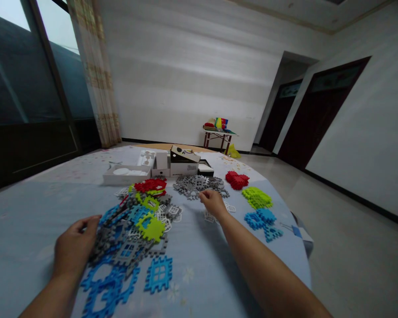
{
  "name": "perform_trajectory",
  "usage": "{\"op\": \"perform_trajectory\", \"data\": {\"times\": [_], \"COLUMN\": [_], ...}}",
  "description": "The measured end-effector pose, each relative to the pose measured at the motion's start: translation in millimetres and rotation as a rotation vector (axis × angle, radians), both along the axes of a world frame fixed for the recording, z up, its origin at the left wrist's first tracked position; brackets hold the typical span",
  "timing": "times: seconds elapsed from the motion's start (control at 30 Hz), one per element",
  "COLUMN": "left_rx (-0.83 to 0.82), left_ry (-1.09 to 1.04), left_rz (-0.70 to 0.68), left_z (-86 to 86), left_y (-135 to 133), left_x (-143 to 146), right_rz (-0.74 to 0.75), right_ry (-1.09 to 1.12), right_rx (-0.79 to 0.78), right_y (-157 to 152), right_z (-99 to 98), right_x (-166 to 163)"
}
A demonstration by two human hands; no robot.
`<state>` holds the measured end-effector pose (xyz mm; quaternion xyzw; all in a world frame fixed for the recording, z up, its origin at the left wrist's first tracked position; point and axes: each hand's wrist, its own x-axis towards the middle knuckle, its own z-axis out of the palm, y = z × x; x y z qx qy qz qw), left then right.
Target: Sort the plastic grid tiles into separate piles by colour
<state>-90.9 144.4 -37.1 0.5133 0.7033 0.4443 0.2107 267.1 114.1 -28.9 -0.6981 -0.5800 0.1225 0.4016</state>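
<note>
A mixed heap of flat interlocking plastic building pieces [129,243] in grey, blue, green, red and white lies left of centre on the table. At its left edge is my left hand [76,243], fingers curled together against the pieces; what they grip, if anything, is hidden. My right hand [212,202] reaches forward with pinched fingers at the near edge of a pile of grey pieces [185,185]. Anything between those fingertips is too small to make out. Below that hand lie a few white lattice pieces [209,216]. A blue window piece [159,274] lies apart, near the front.
Red pieces [237,180], green pieces [257,197] and blue pieces [263,221] lie in separate groups on the right. Behind the piles stand a white tray [128,176] and several boxes [184,168]. A pale floral cloth [192,291] covers the round table.
</note>
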Motion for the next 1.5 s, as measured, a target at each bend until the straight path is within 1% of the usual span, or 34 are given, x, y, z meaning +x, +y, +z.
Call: {"op": "perform_trajectory", "data": {"times": [0.13, 0.23, 0.33, 0.43, 0.53, 0.63, 0.7, 0.8, 0.9, 1.0, 1.07, 1.13, 1.2, 1.27, 1.3, 1.37, 1.43, 1.5], "left_rx": [0.019, 0.005, 0.007, 0.004, -0.003, -0.001, 0.001, 0.008, 0.022, 0.093, 0.196, 0.376, 0.581, 0.720, 0.749, 0.752, 0.692, 0.574], "left_ry": [-0.015, -0.027, -0.024, -0.006, 0.001, -0.005, -0.010, -0.004, 0.024, 0.095, 0.169, 0.292, 0.437, 0.550, 0.576, 0.588, 0.555, 0.483], "left_rz": [-0.007, -0.004, -0.011, -0.021, -0.023, -0.029, -0.041, -0.049, -0.045, -0.064, -0.118, -0.207, -0.328, -0.470, -0.537, -0.638, -0.706, -0.759], "left_z": [0.3, 1.7, 2.6, 2.1, 1.5, 2.7, 4.3, 5.7, 6.2, 9.3, 13.8, 18.9, 22.6, 23.2, 22.3, 19.0, 15.6, 14.4], "left_y": [-1, -2, -2, -2, -2, -4, -5, -6, -7, -8, -12, -19, -28, -38, -43, -50, -52, -53], "left_x": [0, 1, 2, 2, 1, 2, 3, 3, 3, 5, 12, 25, 44, 64, 73, 89, 98, 102], "right_rz": [0.007, 0.056, 0.142, 0.211, 0.288, 0.369, 0.374, 0.352, 0.363, 0.404, 0.436, 0.462, 0.471, 0.464, 0.461, 0.456, 0.466, 0.499], "right_ry": [0.094, 0.090, 0.039, -0.026, -0.094, -0.214, -0.284, -0.335, -0.344, -0.299, -0.229, -0.142, -0.055, 0.049, 0.113, 0.255, 0.414, 0.585], "right_rx": [-0.004, 0.000, 0.008, 0.016, 0.027, 0.016, -0.006, -0.020, 0.035, 0.134, 0.195, 0.241, 0.263, 0.264, 0.255, 0.216, 0.145, 0.068], "right_y": [18, 15, 5, -3, -6, -6, -6, -7, -14, -26, -35, -45, -53, -61, -64, -68, -70, -71], "right_z": [-9.2, -16.7, -19.8, -17.8, -14.5, -13.5, -14.0, -14.2, -12.6, -11.0, -10.1, -8.3, -5.3, -1.9, -0.6, 0.5, -0.7, -2.7], "right_x": [-1, -9, -26, -45, -62, -71, -73, -72, -66, -56, -49, -44, -43, -45, -47, -53, -58, -61]}}
